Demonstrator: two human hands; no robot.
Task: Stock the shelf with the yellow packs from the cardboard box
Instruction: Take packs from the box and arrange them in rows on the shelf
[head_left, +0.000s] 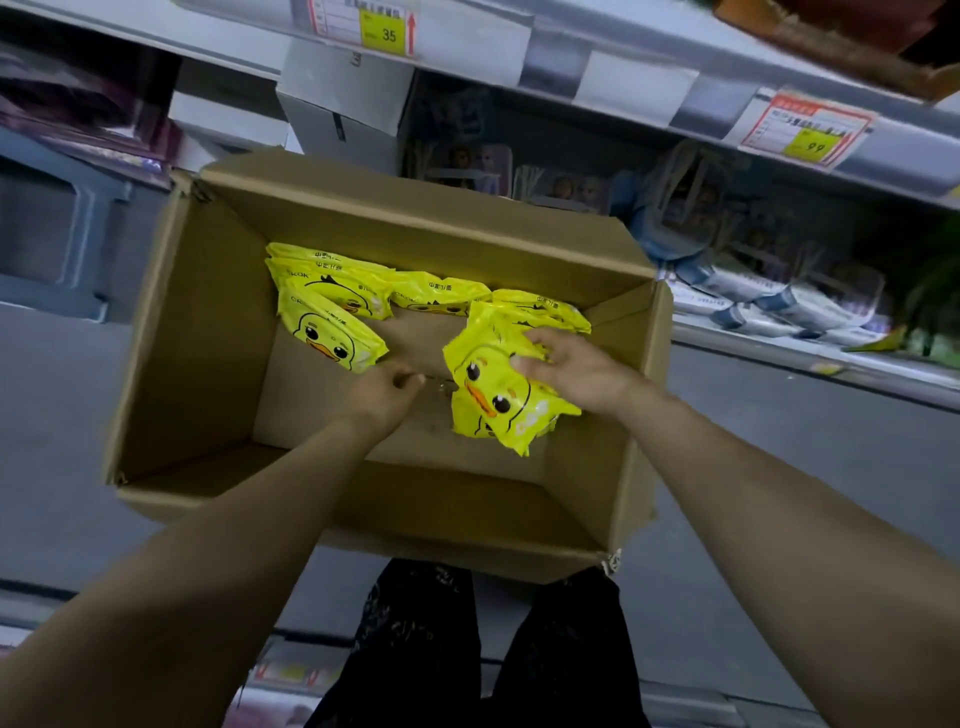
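Cardboard fills the middle of the frame: we look down into a brown open-topped cardboard box (415, 213) standing on the grey floor (52, 415). Our right hand (571, 369) curls its fingers round a bunch of yellow plastic packs printed with a duck face (493, 400), raised at centre right inside the box. More yellow duck packs (332, 338) lie along the box's far wall. Our left hand (382, 389) sits low in the box, fingers curled, just below those packs; we cannot tell whether it pinches anything. Across the top of the frame a grey metal shelf (711, 106) carries yellow price labels (382, 34).
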